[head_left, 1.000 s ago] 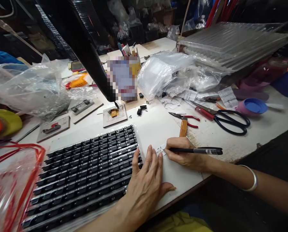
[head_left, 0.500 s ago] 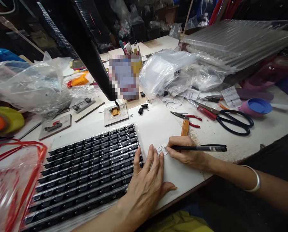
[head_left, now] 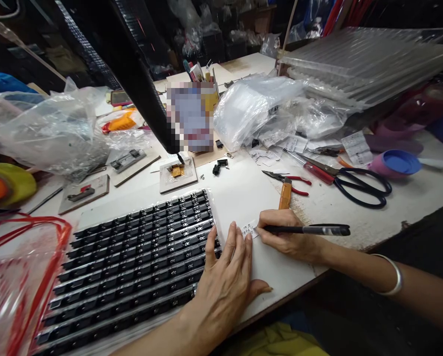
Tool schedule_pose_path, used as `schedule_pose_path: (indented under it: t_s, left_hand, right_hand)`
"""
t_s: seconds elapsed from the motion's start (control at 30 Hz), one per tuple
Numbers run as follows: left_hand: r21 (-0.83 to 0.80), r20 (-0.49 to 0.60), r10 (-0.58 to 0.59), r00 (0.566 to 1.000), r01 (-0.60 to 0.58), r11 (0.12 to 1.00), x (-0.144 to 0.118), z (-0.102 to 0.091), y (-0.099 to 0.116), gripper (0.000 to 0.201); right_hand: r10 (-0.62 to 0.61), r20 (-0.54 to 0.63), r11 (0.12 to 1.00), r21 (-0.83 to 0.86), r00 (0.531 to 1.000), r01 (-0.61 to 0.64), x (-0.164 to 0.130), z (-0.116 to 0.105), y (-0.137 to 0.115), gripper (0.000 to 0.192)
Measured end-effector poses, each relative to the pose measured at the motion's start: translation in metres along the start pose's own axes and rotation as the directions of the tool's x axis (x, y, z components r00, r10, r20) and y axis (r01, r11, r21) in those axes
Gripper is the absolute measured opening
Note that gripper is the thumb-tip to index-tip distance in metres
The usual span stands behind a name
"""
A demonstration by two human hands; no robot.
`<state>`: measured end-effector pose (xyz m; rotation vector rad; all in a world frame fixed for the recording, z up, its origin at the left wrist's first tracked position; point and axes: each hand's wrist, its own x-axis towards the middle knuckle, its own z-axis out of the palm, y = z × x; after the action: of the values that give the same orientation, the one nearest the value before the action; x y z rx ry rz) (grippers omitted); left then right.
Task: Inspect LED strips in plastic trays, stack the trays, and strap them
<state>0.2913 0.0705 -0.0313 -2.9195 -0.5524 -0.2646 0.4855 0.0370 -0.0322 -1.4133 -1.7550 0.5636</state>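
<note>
A black pen [head_left: 310, 229] is pinched in my right hand [head_left: 288, 236], its tip at a small slip of paper [head_left: 248, 230] with handwritten marks. My left hand [head_left: 226, 277] lies flat with fingers stretched; its fingertips rest at the slip's left side and cover part of it. Left of that hand is a clear tray [head_left: 139, 257] filled with rows of small black electronic parts. Just beyond my right hand lies an orange-handled tool [head_left: 285, 194], its lower end hidden behind the hand.
Red-handled pliers [head_left: 286, 182] and large scissors [head_left: 355, 184] lie at the right. Clear plastic bags [head_left: 258, 109] and stacked clear trays [head_left: 362, 64] are behind. A black arm [head_left: 139, 79] reaches down over a small board [head_left: 177, 175]. A red-edged bag [head_left: 17, 291] lies at the left.
The pen and my right hand have shifted very slightly. My left hand stays in place on the paper.
</note>
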Motion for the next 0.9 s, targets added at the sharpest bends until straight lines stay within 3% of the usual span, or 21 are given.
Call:
schedule_pose_path:
  t_s: [0.3, 0.47, 0.67, 0.9]
  left_hand:
    - [0.002, -0.002, 0.002, 1.0, -0.002, 1.0, -0.0004, 0.0001, 0.0002, 0.066]
    - [-0.017, -0.001, -0.002, 1.0, 0.002, 1.0, -0.0011, 0.0019, 0.0006, 0.067]
    - [-0.007, -0.015, 0.002, 1.0, -0.003, 1.0, -0.0003, 0.0007, 0.0001, 0.067]
    - [-0.006, -0.021, 0.004, 1.0, -0.004, 1.0, -0.0002, 0.0002, -0.0006, 0.066]
  right_hand:
    - [0.027, 0.004, 1.0, 0.008, 1.0, -0.027, -0.0007, -0.0023, -0.0006, 0.023]
    - [0.071, -0.064, 0.996, 0.054, 0.995, -0.067, -0.0011, -0.0046, -0.0004, 0.02]
    - [0.053, -0.009, 0.999, -0.01, 0.999, -0.053, -0.0013, -0.0028, 0.0006, 0.021]
    - [0.087, -0.032, 0.996, -0.006, 0.996, -0.087, -0.0015, -0.0015, 0.0007, 0.021]
